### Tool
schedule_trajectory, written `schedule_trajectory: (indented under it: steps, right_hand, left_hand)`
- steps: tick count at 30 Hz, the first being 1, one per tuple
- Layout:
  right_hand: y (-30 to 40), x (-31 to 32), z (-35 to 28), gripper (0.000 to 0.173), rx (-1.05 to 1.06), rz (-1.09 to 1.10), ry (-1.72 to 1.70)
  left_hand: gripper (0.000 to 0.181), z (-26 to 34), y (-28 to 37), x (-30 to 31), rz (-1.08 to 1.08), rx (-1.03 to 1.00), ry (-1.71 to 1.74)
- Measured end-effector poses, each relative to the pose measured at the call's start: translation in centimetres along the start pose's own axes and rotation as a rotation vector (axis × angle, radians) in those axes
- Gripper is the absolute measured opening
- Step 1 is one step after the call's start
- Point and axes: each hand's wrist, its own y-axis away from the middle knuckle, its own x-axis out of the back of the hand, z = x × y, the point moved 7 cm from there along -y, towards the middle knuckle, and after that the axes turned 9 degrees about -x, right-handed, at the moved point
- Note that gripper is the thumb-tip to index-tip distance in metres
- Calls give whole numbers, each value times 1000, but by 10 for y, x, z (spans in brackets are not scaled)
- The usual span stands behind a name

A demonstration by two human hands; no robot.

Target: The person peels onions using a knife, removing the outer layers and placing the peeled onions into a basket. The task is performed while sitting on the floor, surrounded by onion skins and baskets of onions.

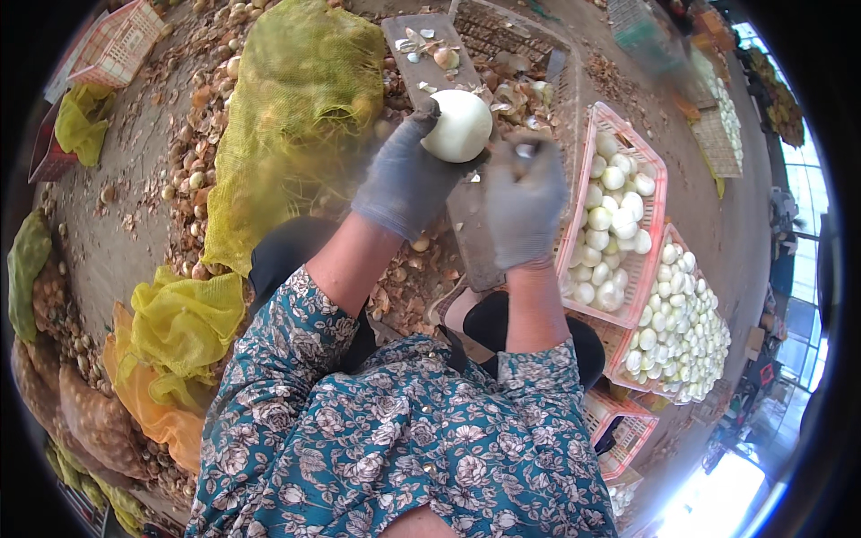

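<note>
A peeled white onion is held in my gloved left hand, over a narrow worn board. To its right my gloved right hand is blurred, its fingers curled in around something small that looks metallic; what it is cannot be made out. Onion skins and a partly peeled onion lie on the far end of the board. Behind my right hand, a dirty plastic crate holds loose skins. At the right, a pink plastic crate is filled with peeled onions.
A yellow mesh sack lies at the left beside unpeeled onions and skins on the floor. More yellow and orange mesh bags are at lower left. Another heaped crate of peeled onions stands at the right, with an empty-looking crate below.
</note>
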Motion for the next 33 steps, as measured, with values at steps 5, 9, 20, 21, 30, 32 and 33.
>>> schedule_trajectory:
  steps: [5,9,20,21,30,32,33]
  right_hand:
    - [1,59,113,20,-483,-151,406]
    - [50,49,168,26,-635,-514,599]
    - [59,58,154,21,-512,-292,44]
    - [63,58,163,24,-441,-204,-12]
    - [99,-72,71,29,-340,-836,-46]
    - [113,-117,62,28,-346,-969,-16]
    - [121,-143,62,27,-325,-1004,-13]
  left_hand:
    - [61,0,-11,12,22,-98,-117]
    - [55,-19,-22,8,21,-68,-235]
    - [25,-115,-43,-133,-340,26,-799]
    - [21,-94,-41,-139,-394,-86,-696]
    - [14,189,12,13,387,-805,-369]
    - [14,197,16,30,336,-803,-336]
    - [14,201,17,37,310,-802,-322]
